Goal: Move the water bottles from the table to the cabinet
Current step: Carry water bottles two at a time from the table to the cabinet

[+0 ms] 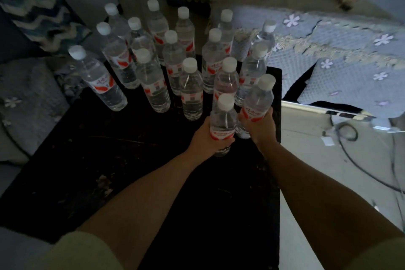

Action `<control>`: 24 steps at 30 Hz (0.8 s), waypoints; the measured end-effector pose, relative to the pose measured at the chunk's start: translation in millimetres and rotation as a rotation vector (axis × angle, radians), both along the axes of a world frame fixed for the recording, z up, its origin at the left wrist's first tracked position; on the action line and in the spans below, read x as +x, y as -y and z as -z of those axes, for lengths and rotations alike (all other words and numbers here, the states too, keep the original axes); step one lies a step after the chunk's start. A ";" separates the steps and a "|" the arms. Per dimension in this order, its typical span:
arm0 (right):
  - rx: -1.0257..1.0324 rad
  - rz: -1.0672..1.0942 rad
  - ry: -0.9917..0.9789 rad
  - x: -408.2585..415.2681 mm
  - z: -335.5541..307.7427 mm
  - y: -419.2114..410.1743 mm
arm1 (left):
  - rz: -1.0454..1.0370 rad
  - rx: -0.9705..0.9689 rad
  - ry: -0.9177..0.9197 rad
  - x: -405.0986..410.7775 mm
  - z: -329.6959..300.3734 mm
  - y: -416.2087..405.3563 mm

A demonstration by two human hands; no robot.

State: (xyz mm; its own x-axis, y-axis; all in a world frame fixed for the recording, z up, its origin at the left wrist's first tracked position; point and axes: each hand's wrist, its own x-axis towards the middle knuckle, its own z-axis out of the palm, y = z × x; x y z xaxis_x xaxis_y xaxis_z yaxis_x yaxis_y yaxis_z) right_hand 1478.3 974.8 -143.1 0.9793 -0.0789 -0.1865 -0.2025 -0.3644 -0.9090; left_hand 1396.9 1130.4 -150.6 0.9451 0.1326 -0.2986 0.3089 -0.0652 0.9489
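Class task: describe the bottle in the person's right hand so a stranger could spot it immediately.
Find the dark table crowded with water bottles. At its right edge, nearest the camera, the right hand grips one bottle. Unlike its upright neighbours, it tilts right.

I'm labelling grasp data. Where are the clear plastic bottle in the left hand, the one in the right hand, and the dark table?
Clear plastic bottle in left hand [224,116]: head view, upper body.
Clear plastic bottle in right hand [259,98]: head view, shoulder.
Dark table [131,138]: head view, bare top.

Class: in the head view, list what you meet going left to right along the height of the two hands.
Dark table → left hand → bottle in left hand → bottle in right hand → right hand → pale floor → black cable.
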 end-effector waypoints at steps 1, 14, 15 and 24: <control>0.004 -0.003 -0.002 -2.4 -1.5 2.3 | -0.003 0.011 -0.006 0.0 -1.4 -0.7; -0.107 0.049 -0.075 -81.5 -17.7 33.4 | 0.087 0.204 -0.051 -25.0 -15.5 -19.2; -0.111 0.069 -0.083 -90.8 -17.0 35.7 | 0.124 0.222 -0.051 -28.0 -17.5 -19.0; -0.109 0.325 -0.078 -177.4 -31.1 67.5 | 0.460 0.300 0.015 -43.3 -45.5 22.5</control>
